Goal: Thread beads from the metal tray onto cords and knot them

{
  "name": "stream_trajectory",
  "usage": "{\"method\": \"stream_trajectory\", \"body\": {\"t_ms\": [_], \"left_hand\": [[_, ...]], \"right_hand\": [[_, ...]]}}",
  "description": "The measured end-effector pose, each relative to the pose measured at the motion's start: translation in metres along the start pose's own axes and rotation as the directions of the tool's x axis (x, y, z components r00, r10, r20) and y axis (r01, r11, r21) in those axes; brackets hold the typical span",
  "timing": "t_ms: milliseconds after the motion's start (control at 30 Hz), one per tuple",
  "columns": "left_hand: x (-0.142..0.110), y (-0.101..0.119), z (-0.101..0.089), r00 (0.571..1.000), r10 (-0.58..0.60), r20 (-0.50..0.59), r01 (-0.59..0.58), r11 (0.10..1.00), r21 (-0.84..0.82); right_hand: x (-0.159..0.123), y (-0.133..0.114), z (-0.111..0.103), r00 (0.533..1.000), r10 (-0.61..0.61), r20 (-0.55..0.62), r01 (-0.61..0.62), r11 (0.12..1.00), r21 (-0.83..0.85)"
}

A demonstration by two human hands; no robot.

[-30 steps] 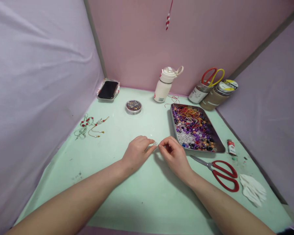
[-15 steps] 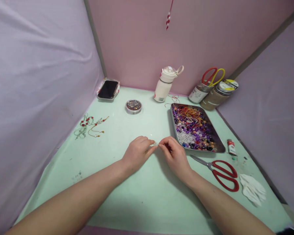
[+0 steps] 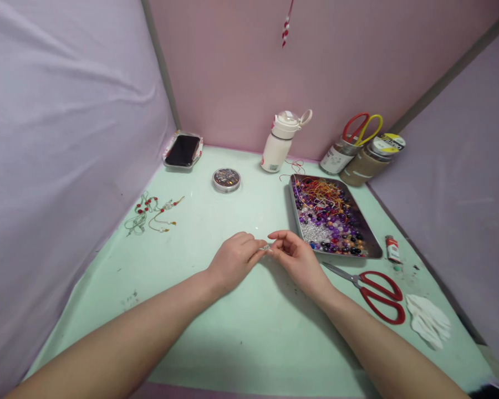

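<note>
Above the middle of the table, my left hand (image 3: 237, 257) is closed, thumb and forefinger pinching a tiny cluster of clear beads (image 3: 265, 247). From the other side, my right hand (image 3: 297, 260) meets the same cluster, its thumb and a bent finger pressed at the beads' edge while the forefinger is raised off them. Any thread through the beads is too fine to make out. A metal tray (image 3: 372, 244) full of purple, black, orange and clear beads and tangled cords lies just beyond my right hand. Red-handled scissors (image 3: 360, 281) rest beside my right forearm.
A beaded cord (image 3: 152, 206) lies at left. Behind are a phone (image 3: 183, 151), a round disc-shaped case (image 3: 227, 180), a white bottle (image 3: 276, 147), and jars (image 3: 363, 166), one with scissors. At right lie a red lighter-like item (image 3: 392, 249) and a white glove (image 3: 428, 321).
My right forefinger has lifted away from the thumb, and the right hand has opened a little at the beads. My left hand keeps its pinch in nearly the same place.
</note>
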State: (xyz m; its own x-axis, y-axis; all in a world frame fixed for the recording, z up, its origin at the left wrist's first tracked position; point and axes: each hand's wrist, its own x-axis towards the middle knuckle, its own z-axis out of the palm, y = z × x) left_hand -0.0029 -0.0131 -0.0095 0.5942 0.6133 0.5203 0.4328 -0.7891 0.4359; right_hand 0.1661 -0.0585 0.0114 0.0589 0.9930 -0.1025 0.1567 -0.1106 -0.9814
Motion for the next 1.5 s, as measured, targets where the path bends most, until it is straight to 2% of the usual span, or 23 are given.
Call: {"method": "stream_trajectory", "body": {"t_ms": [133, 333, 500, 567, 667, 800, 1000, 1267, 1400, 1500], "left_hand": [[0.0, -0.001, -0.001, 0.999, 0.023, 0.025, -0.023, 1.0, 0.004], [0.0, -0.001, 0.0, 0.998, -0.013, 0.056, 0.014, 1.0, -0.012], [0.0, -0.001, -0.001, 0.994, -0.042, 0.096, 0.044, 0.999, -0.015], [0.001, 0.0, -0.002, 0.992, -0.003, 0.124, 0.007, 1.0, -0.03], [0.002, 0.002, -0.003, 0.99, 0.048, 0.136, -0.04, 0.997, -0.062], [0.004, 0.005, -0.006, 0.991, 0.066, 0.113, -0.058, 0.996, -0.067], [0.002, 0.002, -0.007, 0.996, 0.018, 0.092, -0.012, 0.998, -0.067], [0.003, -0.002, -0.007, 0.999, 0.052, 0.005, -0.052, 0.999, 0.009], [0.003, -0.003, -0.007, 0.999, 0.051, 0.006, -0.051, 0.998, 0.035], [0.002, -0.004, -0.006, 0.996, 0.085, 0.017, -0.087, 0.992, 0.094]], "right_hand": [[0.001, 0.002, -0.003, 0.996, 0.057, 0.071, -0.06, 0.997, 0.044], [0.0, 0.004, -0.002, 0.996, -0.038, 0.08, 0.037, 0.999, 0.015], [0.001, 0.0, -0.002, 0.996, -0.041, 0.074, 0.042, 0.999, -0.011], [0.001, -0.001, -0.004, 0.999, -0.05, 0.007, 0.05, 0.999, -0.018], [0.002, -0.003, -0.008, 0.985, -0.071, -0.155, 0.075, 0.997, 0.016], [0.001, -0.008, -0.011, 0.977, -0.063, -0.205, 0.082, 0.993, 0.084], [0.001, -0.013, -0.01, 0.993, -0.009, -0.114, 0.026, 0.989, 0.145], [0.0, -0.005, -0.007, 0.992, -0.006, -0.128, 0.023, 0.991, 0.129], [-0.003, -0.005, -0.009, 0.987, -0.053, -0.154, 0.058, 0.998, 0.025], [-0.003, -0.006, -0.01, 0.998, -0.001, -0.065, -0.002, 0.999, -0.053]]}}
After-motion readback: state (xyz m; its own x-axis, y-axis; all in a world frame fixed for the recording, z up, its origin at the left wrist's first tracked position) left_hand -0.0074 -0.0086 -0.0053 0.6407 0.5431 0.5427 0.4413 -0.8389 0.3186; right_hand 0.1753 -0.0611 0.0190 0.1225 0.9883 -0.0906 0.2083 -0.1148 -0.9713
